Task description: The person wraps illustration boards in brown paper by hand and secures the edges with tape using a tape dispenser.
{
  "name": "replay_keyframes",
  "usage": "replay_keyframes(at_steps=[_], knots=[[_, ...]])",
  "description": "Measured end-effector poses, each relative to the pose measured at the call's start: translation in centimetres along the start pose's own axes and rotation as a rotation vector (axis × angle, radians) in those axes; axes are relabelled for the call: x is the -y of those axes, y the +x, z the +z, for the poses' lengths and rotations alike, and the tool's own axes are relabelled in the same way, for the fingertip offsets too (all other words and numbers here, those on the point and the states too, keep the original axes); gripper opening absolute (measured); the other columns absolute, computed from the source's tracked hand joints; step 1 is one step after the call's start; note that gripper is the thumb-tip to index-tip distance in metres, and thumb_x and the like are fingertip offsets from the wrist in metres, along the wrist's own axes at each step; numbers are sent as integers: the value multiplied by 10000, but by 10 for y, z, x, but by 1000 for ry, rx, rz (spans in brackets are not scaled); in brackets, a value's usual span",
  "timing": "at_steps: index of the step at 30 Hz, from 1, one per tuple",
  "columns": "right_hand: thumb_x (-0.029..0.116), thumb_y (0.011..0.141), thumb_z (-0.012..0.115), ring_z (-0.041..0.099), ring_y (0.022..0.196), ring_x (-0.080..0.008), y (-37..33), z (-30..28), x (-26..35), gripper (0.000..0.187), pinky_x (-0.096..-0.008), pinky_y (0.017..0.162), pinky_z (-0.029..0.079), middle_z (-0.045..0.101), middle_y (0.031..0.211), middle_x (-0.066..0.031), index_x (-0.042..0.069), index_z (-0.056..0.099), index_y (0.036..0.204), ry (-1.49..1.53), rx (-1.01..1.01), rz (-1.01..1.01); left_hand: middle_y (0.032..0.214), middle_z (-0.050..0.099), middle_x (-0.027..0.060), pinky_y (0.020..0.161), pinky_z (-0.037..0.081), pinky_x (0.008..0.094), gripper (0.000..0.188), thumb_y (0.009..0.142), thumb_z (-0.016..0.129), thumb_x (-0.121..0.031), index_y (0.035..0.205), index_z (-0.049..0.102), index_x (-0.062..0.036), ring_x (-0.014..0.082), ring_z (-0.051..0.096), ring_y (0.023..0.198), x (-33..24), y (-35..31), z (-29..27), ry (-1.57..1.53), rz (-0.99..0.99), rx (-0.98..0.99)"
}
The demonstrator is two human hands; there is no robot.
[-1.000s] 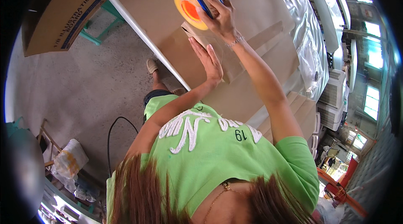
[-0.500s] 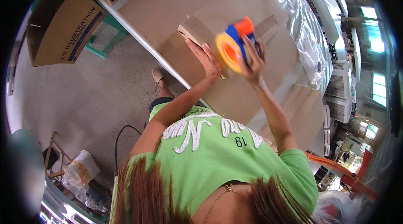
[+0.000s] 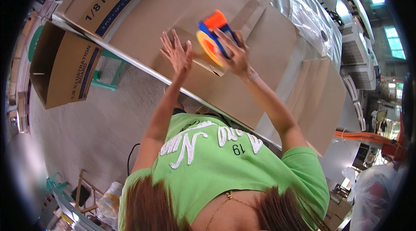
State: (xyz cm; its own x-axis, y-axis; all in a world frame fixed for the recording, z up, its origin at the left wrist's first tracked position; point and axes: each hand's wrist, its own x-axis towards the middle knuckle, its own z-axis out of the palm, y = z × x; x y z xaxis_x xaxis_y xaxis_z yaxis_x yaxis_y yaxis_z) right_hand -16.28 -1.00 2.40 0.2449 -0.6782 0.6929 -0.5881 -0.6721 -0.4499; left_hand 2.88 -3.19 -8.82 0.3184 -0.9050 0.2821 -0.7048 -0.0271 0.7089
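In my right hand (image 3: 236,57) is a tape dispenser (image 3: 222,27) with a blue body, an orange front end and a yellow roll around an orange hub. My fingers wrap its blue side, and it is tilted over a brown cardboard carton (image 3: 208,67) on the table. To the left, my left hand (image 3: 178,55) is open with its fingers spread, over the carton's left end. Whether its palm touches the cardboard I cannot tell. The dispenser and my hands hide part of the carton.
Folded cardboard (image 3: 312,96) lies at the table's right. A printed box (image 3: 108,3) stands on the far left of the table (image 3: 147,71). Beyond the table's metal edge, an open box (image 3: 71,73) sits by a green stool (image 3: 106,83). Silver sheeting (image 3: 299,8) covers the far side.
The whole view has shifted. My left hand's fingers have spread apart from lying together along the carton's edge. My right hand still holds the dispenser, now closer to the left hand.
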Motion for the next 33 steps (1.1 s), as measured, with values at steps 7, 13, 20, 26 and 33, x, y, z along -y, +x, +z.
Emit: replay_keyframes(at_steps=[7, 13, 20, 26, 33], knots=[[119, 776, 714, 608, 882, -233, -63, -52, 9, 516, -337, 760, 533, 619, 1022, -106, 100, 638, 1286, -209, -229, 263, 1429, 486, 203, 1179, 116, 557, 748, 923, 477, -607, 1464, 415, -94, 362, 400, 1369, 40, 95, -40, -55, 34, 575], [58, 877, 575, 578, 1013, -155, -106, -35, -2, 477, -311, 932, 460, 624, 1208, -72, 4, 554, 1351, 75, -1056, 737, 1521, 359, 196, 1164, 74, 602, 787, 900, 347, -742, 1376, 560, -151, 392, 260, 1436, 85, 97, -54, 148, 111, 770], [189, 856, 573, 586, 1123, -242, -170, -48, -7, 492, -355, 993, 459, 619, 1254, -120, -32, 574, 1296, 183, -1584, 896, 1583, 238, 166, 1152, 9, 631, 717, 931, 383, -677, 1415, 508, -163, 402, 98, 1480, 43, 119, -50, 84, 563, 606], [244, 853, 616, 577, 1098, -212, -227, -56, -38, 478, -332, 987, 416, 648, 1194, -109, -44, 624, 1234, 55, -1516, 970, 1472, 392, 163, 1175, 118, 576, 619, 885, 596, -506, 1330, 535, -80, 317, 243, 1450, -54, 21, 9, -103, 1482, 746], [453, 919, 558, 559, 1156, -265, -215, -64, -31, 552, -335, 1038, 377, 634, 1231, -152, 55, 617, 1298, -286, -1152, 1199, 1146, 607, 161, 1187, 214, 484, 586, 847, 614, -571, 917, 679, 7, 286, 437, 1309, -75, 18, 37, -65, 1539, 1049]])
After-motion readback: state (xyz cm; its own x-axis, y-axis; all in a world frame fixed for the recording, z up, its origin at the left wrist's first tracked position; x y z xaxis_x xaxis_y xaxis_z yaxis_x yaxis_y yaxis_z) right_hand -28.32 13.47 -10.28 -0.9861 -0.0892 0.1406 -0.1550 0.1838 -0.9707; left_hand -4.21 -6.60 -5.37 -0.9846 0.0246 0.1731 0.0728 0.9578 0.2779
